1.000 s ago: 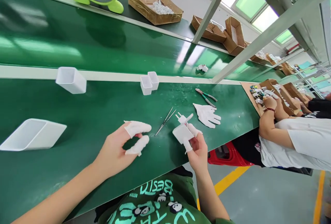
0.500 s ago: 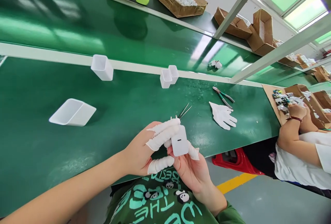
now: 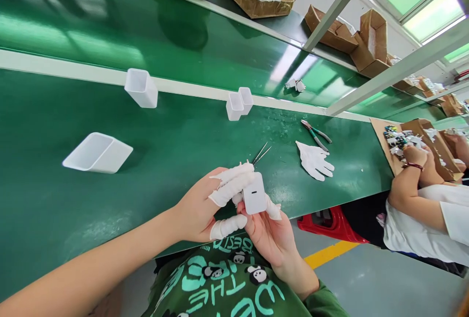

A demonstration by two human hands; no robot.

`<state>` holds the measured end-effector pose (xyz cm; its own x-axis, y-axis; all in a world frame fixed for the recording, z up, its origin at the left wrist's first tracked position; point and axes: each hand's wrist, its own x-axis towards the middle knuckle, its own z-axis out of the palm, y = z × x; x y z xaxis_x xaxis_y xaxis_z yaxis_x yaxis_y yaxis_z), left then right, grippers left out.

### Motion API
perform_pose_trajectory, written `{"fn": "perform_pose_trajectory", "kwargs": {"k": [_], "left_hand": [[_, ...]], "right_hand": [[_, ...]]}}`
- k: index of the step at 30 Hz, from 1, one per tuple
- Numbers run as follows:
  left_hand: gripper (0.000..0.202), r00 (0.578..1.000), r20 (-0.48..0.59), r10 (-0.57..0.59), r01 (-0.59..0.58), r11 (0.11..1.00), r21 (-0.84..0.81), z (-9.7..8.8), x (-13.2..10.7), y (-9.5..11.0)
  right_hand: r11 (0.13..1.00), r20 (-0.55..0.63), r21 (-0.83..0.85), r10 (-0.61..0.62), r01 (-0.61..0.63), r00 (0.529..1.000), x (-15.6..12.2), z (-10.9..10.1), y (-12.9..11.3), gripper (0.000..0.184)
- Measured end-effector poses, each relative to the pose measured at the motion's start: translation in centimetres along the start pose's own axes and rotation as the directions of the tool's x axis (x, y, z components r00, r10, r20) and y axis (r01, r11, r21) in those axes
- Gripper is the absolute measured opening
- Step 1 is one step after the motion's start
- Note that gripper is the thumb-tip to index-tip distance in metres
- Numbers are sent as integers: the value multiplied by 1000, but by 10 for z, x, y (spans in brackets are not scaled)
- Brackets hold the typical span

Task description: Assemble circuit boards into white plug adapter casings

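Observation:
Both my hands hold a small white charger body with a slot on its face, just above the near edge of the green bench. My left hand wears white finger cots and pinches the charger from the left, fingers closed on it. From below and the right, my right hand grips the same part. Thin metal tweezers lie on the bench just beyond it.
White plastic shells stand on the bench: one lying at the left, one upright, a pair. A white glove and pliers lie to the right. A co-worker's arm works by cardboard boxes.
One second ago only my right hand held the charger and my left hand hovered apart. My left hand has closed onto it, and both have drawn the part toward my body.

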<state>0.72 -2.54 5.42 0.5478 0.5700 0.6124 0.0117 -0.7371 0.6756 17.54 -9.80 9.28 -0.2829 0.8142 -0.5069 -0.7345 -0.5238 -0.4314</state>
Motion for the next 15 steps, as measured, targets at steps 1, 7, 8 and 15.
{"fn": "perform_pose_trajectory", "kwargs": {"k": [1, 7, 8, 15], "left_hand": [[72, 1000, -2, 17, -17, 1000, 13, 0, 0, 0], [72, 999, -26, -44, 49, 978, 205, 4, -3, -2], [72, 998, -19, -53, 56, 973, 224, 4, -3, -3], [68, 995, -73, -75, 90, 971, 222, 8, -11, -9]], "right_hand": [[1000, -8, -29, -9, 9, 1000, 0, -1, 1, 40], [805, -148, -380, -540, 456, 829, 9, -19, -31, 48], [780, -142, -414, -565, 469, 813, 9, -24, -43, 47], [935, -9, -272, -240, 229, 971, -8, -23, -78, 31]]}}
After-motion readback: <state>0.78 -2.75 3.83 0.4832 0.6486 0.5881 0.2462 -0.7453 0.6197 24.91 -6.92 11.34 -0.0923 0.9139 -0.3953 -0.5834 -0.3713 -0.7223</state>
